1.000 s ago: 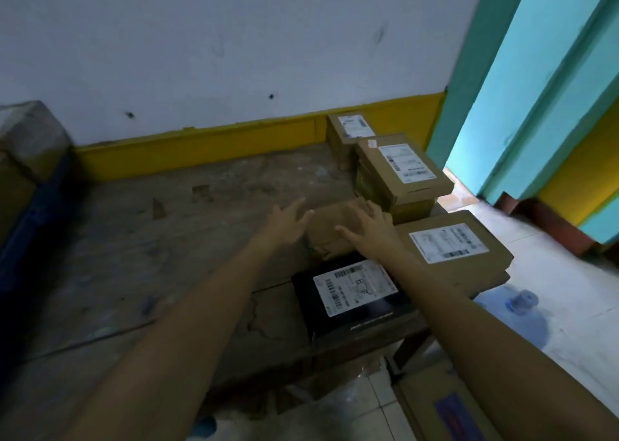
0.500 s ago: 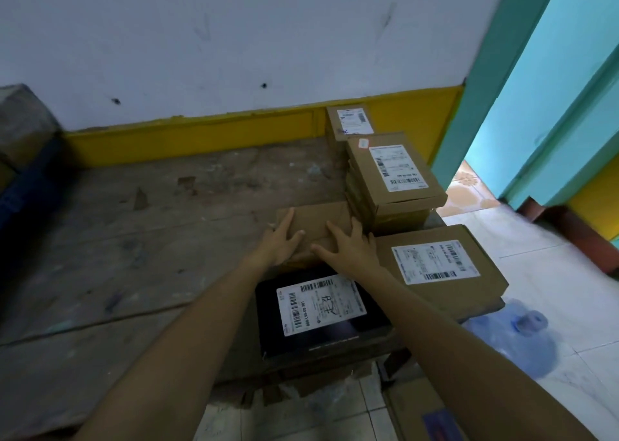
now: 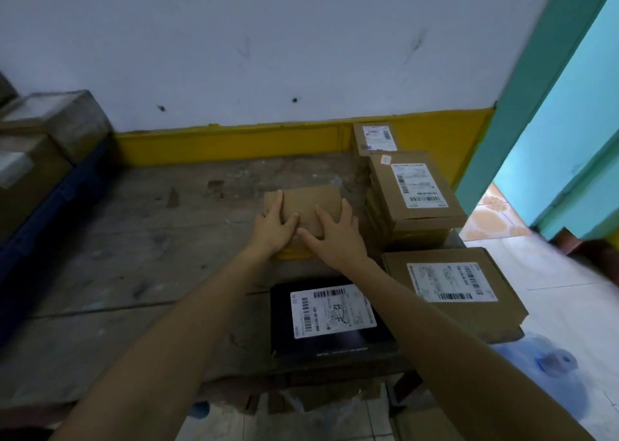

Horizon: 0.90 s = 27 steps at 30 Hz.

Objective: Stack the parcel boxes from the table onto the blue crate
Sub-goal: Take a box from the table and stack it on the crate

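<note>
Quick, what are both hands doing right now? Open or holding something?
Left hand: open, fingers flat on the plain brown parcel box.
Right hand: open, fingers spread on the same box.

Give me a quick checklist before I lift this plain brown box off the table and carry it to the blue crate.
1. Both hands on the plain brown box: ok, left hand and right hand lie on its top.
2. Fingers hooked under its edges: cannot tell.
3. Nothing stacked on it: ok.
4. Apart from the black parcel: ok.
5. Gap to the box stack at its right: cannot tell.
6. Room on the blue crate: cannot tell, cardboard boxes already sit there.
</note>
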Available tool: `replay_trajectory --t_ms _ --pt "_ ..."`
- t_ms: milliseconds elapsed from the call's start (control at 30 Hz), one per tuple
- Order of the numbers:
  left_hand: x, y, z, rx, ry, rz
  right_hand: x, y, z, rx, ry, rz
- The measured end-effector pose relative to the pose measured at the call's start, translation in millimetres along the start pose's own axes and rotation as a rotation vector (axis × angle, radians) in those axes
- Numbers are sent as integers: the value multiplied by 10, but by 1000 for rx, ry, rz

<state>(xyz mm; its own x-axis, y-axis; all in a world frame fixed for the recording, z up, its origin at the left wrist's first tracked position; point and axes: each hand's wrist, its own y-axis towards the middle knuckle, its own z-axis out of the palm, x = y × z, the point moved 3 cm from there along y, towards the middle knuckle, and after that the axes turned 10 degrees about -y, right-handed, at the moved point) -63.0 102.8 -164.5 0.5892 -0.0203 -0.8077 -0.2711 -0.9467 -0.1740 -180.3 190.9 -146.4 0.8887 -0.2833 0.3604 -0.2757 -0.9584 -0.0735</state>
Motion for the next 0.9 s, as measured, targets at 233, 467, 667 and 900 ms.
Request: replay_trajectory --t_ms 233,467,667,900 --pt "40 -228 -564 -104 -61 -2 592 -95 -57 -3 -2 -49" --pt "186 -567 -1548 -185 -51 64 1562 -323 -117 -97 21 -89" --pt "467 -1044 -2622 -293 -15 121 2663 -655 -114 -167 5 -113" --pt "844 -1461 -3736 -383 15 168 3806 -877 6 -212 35 -190"
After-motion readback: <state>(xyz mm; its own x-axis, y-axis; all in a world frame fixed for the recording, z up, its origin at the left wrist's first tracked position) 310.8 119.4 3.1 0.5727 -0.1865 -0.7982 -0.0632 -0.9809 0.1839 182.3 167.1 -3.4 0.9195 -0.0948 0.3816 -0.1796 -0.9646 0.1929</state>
